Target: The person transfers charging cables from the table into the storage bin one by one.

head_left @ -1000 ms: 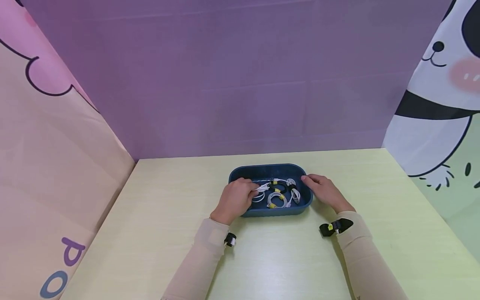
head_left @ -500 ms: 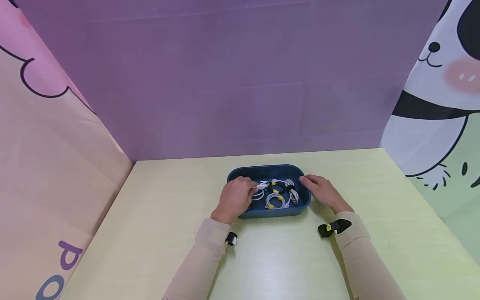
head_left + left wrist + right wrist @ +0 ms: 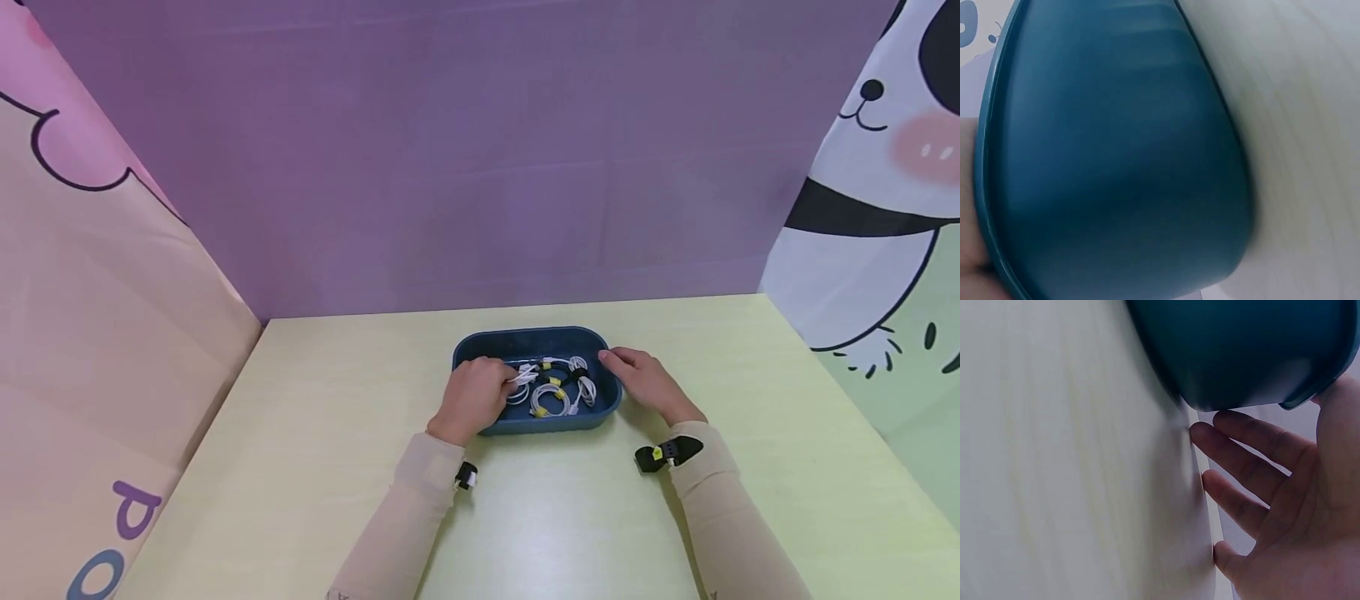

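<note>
A dark blue plastic bin (image 3: 551,426) stands on the table, with several coiled cables inside. My left hand (image 3: 472,393) reaches over the bin's left end and pinches a white cable (image 3: 527,377) between fingertips and thumb. To its right lie a pale cable coil (image 3: 567,403) with yellow ties, a black cable with yellow tags, and a white cable bundle (image 3: 588,390) with a black strap. My right hand (image 3: 648,383) holds the bin's right end, thumb over the rim. Its other fingers (image 3: 1241,456) spread below the outer wall in the right wrist view.
The pale wooden table (image 3: 360,467) extends around the bin. Behind it rises a purple backdrop (image 3: 480,167), with printed cartoon panels on both sides. A small black camera (image 3: 660,457) sits on the right wrist, another (image 3: 465,476) on the left.
Little differs. My left hand keeps its pinch on the white cable, shifting very slightly right against the bin. The right hand stays at the rim, and the head view drifts a little.
</note>
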A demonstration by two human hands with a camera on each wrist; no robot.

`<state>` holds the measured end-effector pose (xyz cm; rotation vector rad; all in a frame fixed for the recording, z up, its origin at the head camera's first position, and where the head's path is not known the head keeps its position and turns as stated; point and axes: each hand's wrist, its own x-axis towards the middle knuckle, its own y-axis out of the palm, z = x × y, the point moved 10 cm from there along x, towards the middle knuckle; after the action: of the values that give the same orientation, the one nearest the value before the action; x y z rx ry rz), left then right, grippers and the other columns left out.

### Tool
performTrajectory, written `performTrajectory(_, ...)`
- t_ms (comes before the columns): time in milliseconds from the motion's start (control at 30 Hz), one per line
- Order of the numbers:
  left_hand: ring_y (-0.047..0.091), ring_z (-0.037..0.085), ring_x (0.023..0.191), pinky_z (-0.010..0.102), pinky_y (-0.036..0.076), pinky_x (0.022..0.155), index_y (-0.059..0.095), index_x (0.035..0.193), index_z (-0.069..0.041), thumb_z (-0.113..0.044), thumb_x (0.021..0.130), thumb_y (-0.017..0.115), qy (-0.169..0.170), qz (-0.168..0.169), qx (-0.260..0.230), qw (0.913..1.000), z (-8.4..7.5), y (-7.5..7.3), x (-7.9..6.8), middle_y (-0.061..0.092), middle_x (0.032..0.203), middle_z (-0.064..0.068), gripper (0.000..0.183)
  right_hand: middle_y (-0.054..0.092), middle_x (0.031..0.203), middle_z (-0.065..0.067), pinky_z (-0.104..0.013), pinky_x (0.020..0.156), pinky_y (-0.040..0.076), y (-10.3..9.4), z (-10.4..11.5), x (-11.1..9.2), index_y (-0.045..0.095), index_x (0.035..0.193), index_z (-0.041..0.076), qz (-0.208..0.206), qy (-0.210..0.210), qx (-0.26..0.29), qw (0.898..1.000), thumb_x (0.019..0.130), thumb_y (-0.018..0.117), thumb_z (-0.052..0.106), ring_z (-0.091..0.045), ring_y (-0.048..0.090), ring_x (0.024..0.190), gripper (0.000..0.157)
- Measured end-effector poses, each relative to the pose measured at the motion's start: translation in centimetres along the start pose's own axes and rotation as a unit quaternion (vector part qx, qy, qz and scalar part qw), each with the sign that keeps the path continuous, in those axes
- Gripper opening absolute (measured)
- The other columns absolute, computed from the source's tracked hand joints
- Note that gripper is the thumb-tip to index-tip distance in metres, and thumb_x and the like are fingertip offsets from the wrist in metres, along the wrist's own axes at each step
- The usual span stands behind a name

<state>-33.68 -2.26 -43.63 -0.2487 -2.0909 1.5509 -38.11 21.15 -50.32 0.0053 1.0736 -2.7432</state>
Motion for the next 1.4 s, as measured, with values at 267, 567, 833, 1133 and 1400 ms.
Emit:
performTrajectory(267, 0.073, 0.019, 0.084, 0.039, 0.059, 0.078, 0.082, 0.102, -0.015, -0.02, 0.093, 0.076, 0.007, 0.008, 0.012, 0.9999, -0.1, 0.1, 0.0, 0.08, 0.097, 0.001, 0.012, 0.055, 0.148, -0.024, -0.061, 0.118, 0.033, 0.0, 0.2, -0.1, 0.055, 0.144, 0.001, -0.001, 0.001, 0.004, 1.0, 0.107, 0.042, 0.054, -0.045, 0.045, 0.143, 0.066)
performTrajectory(567, 0.072, 0.023, 0.095, 0.042, 0.057, 0.088, 0.082, 0.106, -0.017, -0.028, 0.094, 0.075, 0.007, 0.036, 0.011, 0.9993, -0.4, 0.4, -0.1, 0.079, 0.103, 0.0, 0.018, 0.055, 0.148, -0.024, -0.061, 0.118, 0.033, 0.0, 0.1, -0.3, 0.056, 0.144, 0.001, -0.001, 0.004, 0.002, 1.0, 0.107, 0.041, 0.054, -0.046, 0.044, 0.143, 0.066)
performTrajectory(833, 0.07, 0.022, 0.094, 0.04, 0.055, 0.087, 0.082, 0.104, -0.017, -0.028, 0.097, 0.072, 0.013, 0.03, -0.019, 0.9993, -0.6, -0.2, -0.2, 0.079, 0.099, 0.0, 0.017, 0.055, 0.148, -0.024, -0.061, 0.118, 0.032, 0.0, 0.1, -0.2, 0.056, 0.144, 0.002, 0.0, 0.003, 0.001, 1.0, 0.107, 0.04, 0.054, -0.045, 0.044, 0.143, 0.066)
performTrajectory(1133, 0.07, 0.021, 0.089, 0.041, 0.057, 0.083, 0.082, 0.101, -0.013, -0.023, 0.097, 0.071, -0.005, -0.02, -0.04, 0.999, 0.9, -2.7, -0.3, 0.077, 0.096, 0.002, 0.015, 0.053, 0.15, -0.024, -0.061, 0.118, 0.032, 0.0, 0.2, -0.2, 0.054, 0.145, 0.002, 0.004, 0.002, -0.003, 1.0, 0.107, 0.04, 0.055, -0.046, 0.043, 0.144, 0.067)
performTrajectory(1400, 0.06, 0.017, 0.071, 0.032, 0.051, 0.06, 0.077, 0.091, -0.014, -0.023, 0.095, 0.073, -0.1, -0.073, -0.041, 0.9914, 5.5, -4.8, -0.9, 0.072, 0.084, 0.002, 0.011, 0.052, 0.15, -0.024, -0.061, 0.119, 0.031, 0.1, 0.1, -0.2, 0.053, 0.146, 0.001, 0.006, 0.004, -0.001, 1.0, 0.107, 0.04, 0.056, -0.046, 0.042, 0.144, 0.069)
